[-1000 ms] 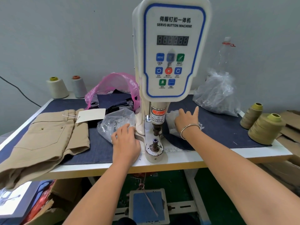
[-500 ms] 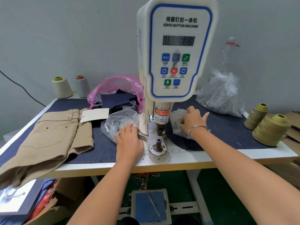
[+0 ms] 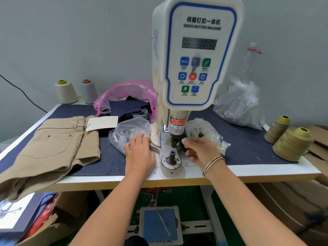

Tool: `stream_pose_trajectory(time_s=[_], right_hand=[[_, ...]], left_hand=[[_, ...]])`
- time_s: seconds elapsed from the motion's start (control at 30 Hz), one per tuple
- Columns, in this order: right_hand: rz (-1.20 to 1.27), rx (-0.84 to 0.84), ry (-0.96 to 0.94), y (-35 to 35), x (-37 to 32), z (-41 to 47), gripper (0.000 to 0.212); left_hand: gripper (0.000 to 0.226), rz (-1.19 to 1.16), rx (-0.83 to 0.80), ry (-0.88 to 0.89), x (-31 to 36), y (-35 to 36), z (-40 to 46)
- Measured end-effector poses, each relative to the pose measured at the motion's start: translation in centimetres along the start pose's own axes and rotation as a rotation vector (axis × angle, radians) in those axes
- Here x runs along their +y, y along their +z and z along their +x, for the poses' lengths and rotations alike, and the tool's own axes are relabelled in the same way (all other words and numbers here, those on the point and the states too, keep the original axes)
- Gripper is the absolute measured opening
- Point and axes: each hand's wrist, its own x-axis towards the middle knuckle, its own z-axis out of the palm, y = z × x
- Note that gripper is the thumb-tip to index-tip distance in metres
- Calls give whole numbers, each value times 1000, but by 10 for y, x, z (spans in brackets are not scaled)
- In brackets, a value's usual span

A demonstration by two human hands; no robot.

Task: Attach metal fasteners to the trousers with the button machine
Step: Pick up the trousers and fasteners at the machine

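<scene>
The white servo button machine (image 3: 195, 50) stands at the middle of the table, its lower die (image 3: 171, 157) bare under the punch. Folded beige trousers (image 3: 53, 148) with a paper tag (image 3: 103, 122) lie at the left. My left hand (image 3: 140, 153) rests on a clear bag of fasteners (image 3: 127, 130) left of the machine base. My right hand (image 3: 200, 151) hovers just right of the die with thumb and fingers curled together; whatever they hold is hidden. Behind it lies a second clear bag (image 3: 200, 128) with small brass parts.
A pink bag of dark fabric (image 3: 124, 89) sits behind the machine and a large clear bag (image 3: 239, 103) at the back right. Thread cones stand at the right edge (image 3: 291, 144) and back left (image 3: 65, 91). A foot pedal (image 3: 159, 224) is below, with cardboard boxes on both sides.
My right hand has drawn back from the right-hand bag and moved left toward the lower die, fingers now curled. My left hand has stayed on the left bag.
</scene>
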Motion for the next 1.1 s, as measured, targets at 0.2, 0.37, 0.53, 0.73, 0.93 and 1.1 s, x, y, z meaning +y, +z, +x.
stream_pose_trajectory(time_s=[0.2,0.37,0.53,0.73,0.93,1.1], right_hand=[[324,-114,309,15,16,-10,11],[442,-131,384,21,16,-11,18],[590,-161,472,23,17,-14,18],[767,-168,550,24,17,-16,20],[990,-155,613,26,18,-18,36],[1139,-152,606,27,16,-22,41]], left_hand=[[34,0,0,3,1,0,0],[34,-4,2,1,1,0,0],[34,3,-6,-7,0,1,1],[34,3,-7,-2,0,1,0],[35,3,-8,0,0,2,1],[35,14,-16,-11,-1,3,1]])
